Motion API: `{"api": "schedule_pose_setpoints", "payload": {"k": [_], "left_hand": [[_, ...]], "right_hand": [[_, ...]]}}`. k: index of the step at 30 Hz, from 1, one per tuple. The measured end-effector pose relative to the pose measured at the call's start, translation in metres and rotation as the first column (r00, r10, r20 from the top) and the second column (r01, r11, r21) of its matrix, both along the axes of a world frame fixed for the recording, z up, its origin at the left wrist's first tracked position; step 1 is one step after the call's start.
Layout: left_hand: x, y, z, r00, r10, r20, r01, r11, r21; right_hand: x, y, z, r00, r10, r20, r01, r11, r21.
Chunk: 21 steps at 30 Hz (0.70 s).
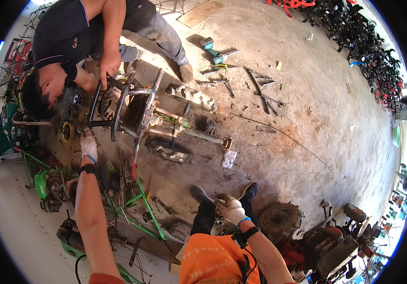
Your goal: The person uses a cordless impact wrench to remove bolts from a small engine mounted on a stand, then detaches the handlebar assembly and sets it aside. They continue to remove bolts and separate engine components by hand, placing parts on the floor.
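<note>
A black tubular metal frame (117,113) stands tilted over a machine with lugged tyres. My left hand (89,144), in a whitish glove, reaches far forward with its fingers closed at the frame's lower left corner. A co-worker's bare hand (109,65) grips the top of the same frame. Bent low at the left, that person leans close to it. Behind the frame runs a worn, rusty steel bar (147,111), joined to the machine's axle tube (206,136). My right hand (232,209), also gloved, hangs before my legs with fingers apart, holding nothing visible.
A teal cordless drill (217,56), pliers and wrenches (262,90) lie on the concrete floor ahead. Two lugged tyres (191,96) flank the axle. Green tubular handlebars (142,201) lie at lower left. Engine parts (331,241) and a wheel (279,216) sit at lower right.
</note>
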State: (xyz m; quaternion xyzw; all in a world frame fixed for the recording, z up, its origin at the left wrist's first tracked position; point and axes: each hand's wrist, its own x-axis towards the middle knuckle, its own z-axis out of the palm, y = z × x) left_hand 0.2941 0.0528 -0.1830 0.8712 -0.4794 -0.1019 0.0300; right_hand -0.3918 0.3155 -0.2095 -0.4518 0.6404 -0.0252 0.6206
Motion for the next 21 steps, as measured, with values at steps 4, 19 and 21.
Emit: {"api": "schedule_pose_setpoints", "payload": {"k": [4, 19, 21], "left_hand": [[0.033, -0.020, -0.012, 0.784, -0.407, 0.470, 0.296, 0.909, 0.293], [-0.011, 0.051, -0.047, 0.883, 0.232, -0.407, -0.379, 0.865, -0.329], [-0.059, 0.112, -0.036, 0.880, 0.270, -0.391, -0.378, 0.897, -0.230]], "right_hand": [[0.013, -0.006, -0.002, 0.994, -0.088, 0.060, 0.087, 0.996, 0.016], [0.059, -0.012, 0.018, 0.997, 0.022, -0.076, -0.022, 1.000, 0.000], [0.051, -0.005, 0.022, 0.998, -0.003, -0.057, 0.001, 0.999, -0.034]]}}
